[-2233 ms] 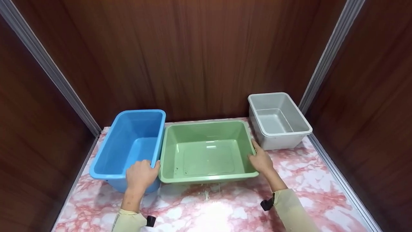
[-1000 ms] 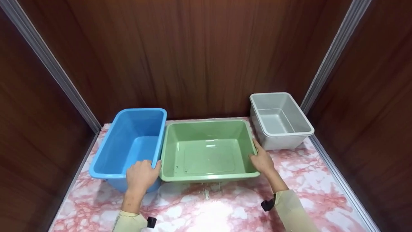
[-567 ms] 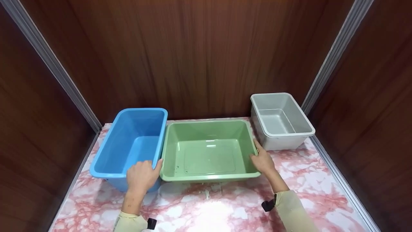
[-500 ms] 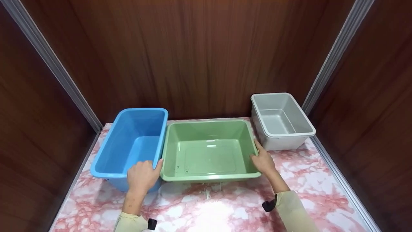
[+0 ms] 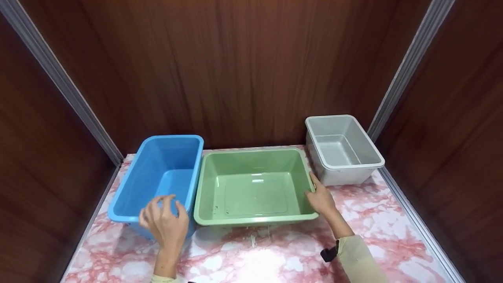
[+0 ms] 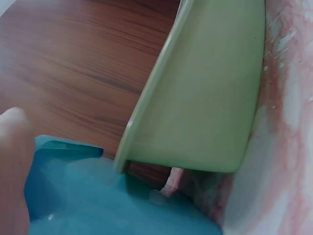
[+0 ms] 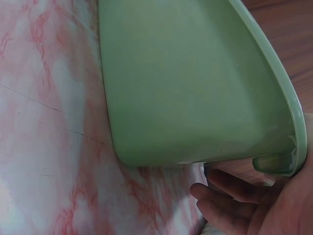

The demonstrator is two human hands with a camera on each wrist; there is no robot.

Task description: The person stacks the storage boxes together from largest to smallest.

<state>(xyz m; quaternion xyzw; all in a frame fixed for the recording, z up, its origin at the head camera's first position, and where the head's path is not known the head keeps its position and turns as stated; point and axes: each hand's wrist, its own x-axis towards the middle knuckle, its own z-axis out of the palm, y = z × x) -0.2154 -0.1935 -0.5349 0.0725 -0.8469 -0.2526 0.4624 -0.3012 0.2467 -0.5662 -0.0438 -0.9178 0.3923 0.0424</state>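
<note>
Green basin [image 5: 257, 192] stands on the desk [image 5: 224, 251] between two other containers, one long side toward the person. Small dark marks show on its floor near the front left corner. Right hand [image 5: 322, 199] holds the basin at its right rim; the thumb lies over the inner side, and the other fingers are clamped from outside, slightly spread below the rim in the right wrist view.

Blue bin [image 5: 155, 179] stands just beside the basin on the left; contact between their rims cannot be confirmed. Left hand [image 5: 167, 225] is at the bin's near end, fingers apart and loosely bent; whether they touch the bin cannot be told.

Grey bin [image 5: 340, 147] stands to the right, farther back than the right hand. Desk surface is marbled red and white, with a bright glare in front of the basin. Dark wood-grain panel [image 5: 239, 74] rises behind. Black device [image 5: 329, 253] is fitted at the right wrist, beside a pale yellow sleeve [image 5: 359, 259].
</note>
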